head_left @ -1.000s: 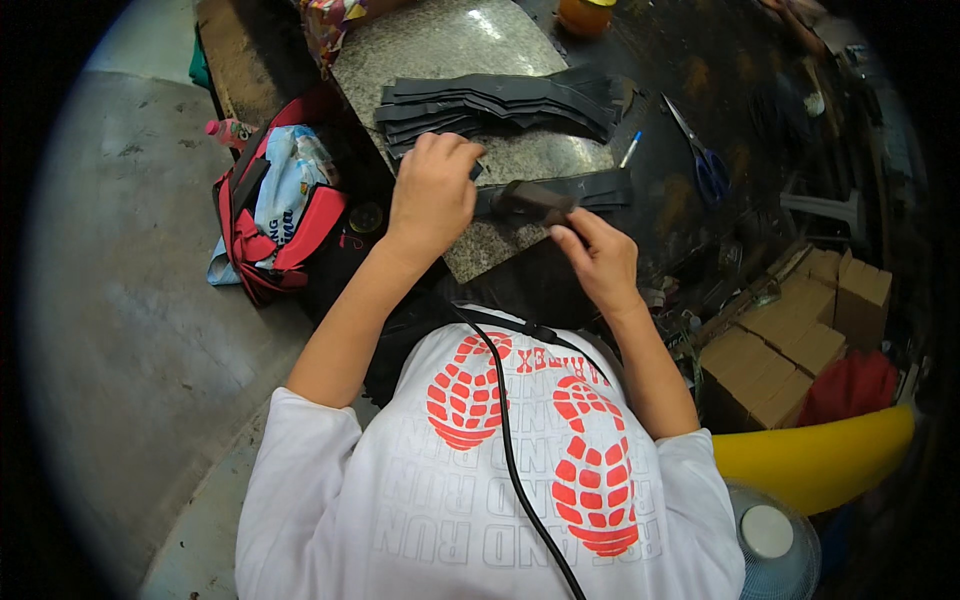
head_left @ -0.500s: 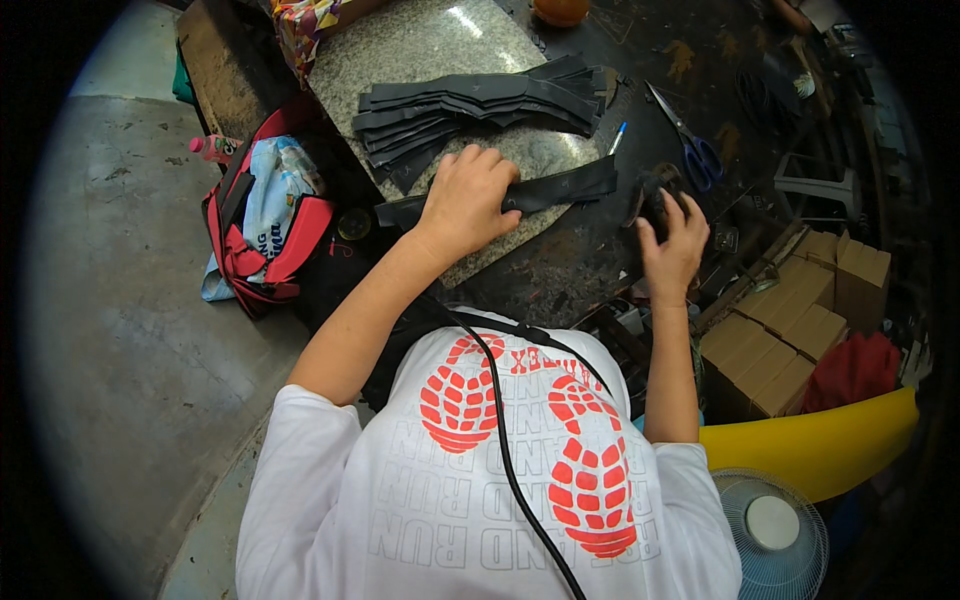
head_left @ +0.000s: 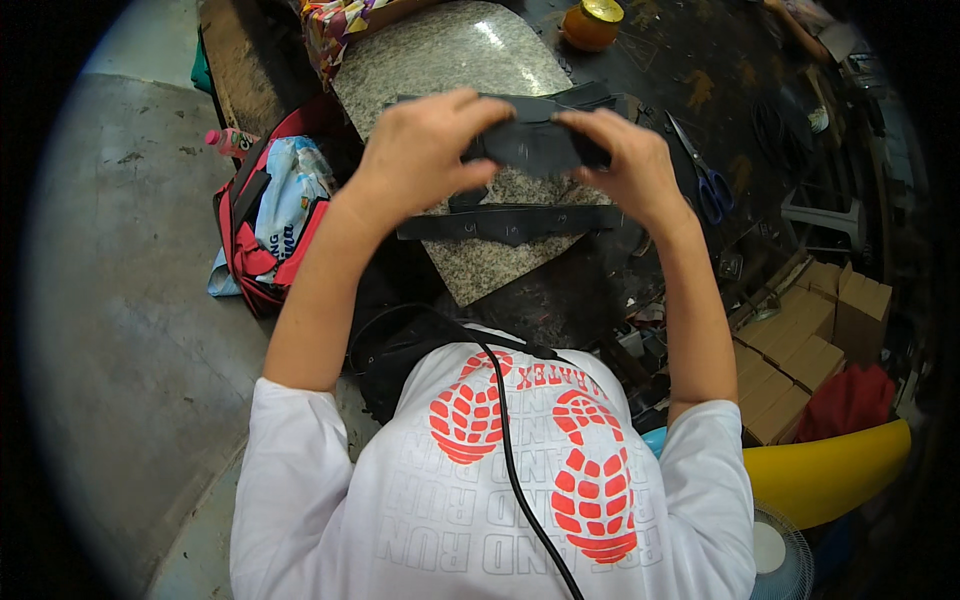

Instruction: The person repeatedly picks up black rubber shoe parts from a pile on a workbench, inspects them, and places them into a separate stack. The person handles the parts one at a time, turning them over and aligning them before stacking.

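Note:
Both my hands are raised over a speckled stone slab [head_left: 455, 60]. My left hand [head_left: 420, 150] and my right hand [head_left: 625, 160] each pinch one end of a flat black cut piece [head_left: 535, 145], held between them above the slab. Another long black strip [head_left: 510, 222] lies flat on the slab just below my hands. More black pieces [head_left: 590, 97] lie stacked behind the held one, mostly hidden by my fingers.
A red bag with a blue and white packet [head_left: 270, 215] sits at the left on the concrete floor. Blue-handled scissors [head_left: 705, 180] and an orange jar [head_left: 592, 22] lie on the dark worktop. Cardboard boxes [head_left: 800, 340], a yellow seat [head_left: 830, 475] and a fan [head_left: 775, 550] stand at the right.
My left hand left the strip on the slab and my right hand came back from the right; both now hold one black piece lifted from the stack.

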A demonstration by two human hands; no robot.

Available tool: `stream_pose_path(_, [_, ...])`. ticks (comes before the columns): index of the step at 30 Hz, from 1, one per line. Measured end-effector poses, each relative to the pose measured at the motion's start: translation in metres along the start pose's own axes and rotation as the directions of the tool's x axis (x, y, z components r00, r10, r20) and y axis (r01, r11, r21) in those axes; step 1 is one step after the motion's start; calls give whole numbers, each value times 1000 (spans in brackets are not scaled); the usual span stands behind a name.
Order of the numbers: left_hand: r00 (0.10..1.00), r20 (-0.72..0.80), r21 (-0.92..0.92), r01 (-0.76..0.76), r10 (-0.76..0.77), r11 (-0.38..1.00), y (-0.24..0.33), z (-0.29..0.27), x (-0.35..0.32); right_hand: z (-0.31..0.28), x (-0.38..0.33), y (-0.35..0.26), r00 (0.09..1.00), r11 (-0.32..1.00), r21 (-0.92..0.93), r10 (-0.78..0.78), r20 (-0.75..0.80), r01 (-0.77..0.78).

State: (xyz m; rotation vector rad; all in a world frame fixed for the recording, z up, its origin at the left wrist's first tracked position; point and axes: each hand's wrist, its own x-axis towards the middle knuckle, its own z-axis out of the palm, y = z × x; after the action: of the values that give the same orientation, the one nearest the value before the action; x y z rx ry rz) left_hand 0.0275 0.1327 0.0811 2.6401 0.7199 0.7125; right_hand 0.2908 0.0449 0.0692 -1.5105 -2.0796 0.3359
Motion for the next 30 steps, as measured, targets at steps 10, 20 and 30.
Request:
stream_pose_path(10, [994,79,364,37,-71,931,-64,68,-11,53,11,41,995,927,-372,1,-101,-38])
stream_pose_path(20, [985,170,113,-2,-18,994,29,59,-69,6,-180,35,552,586,-7,759,-346,-810])
stream_pose_path(30, [707,576,167,390,-411,906,54,49,-42,22,-221,18,390,492,210,836,-387,-845])
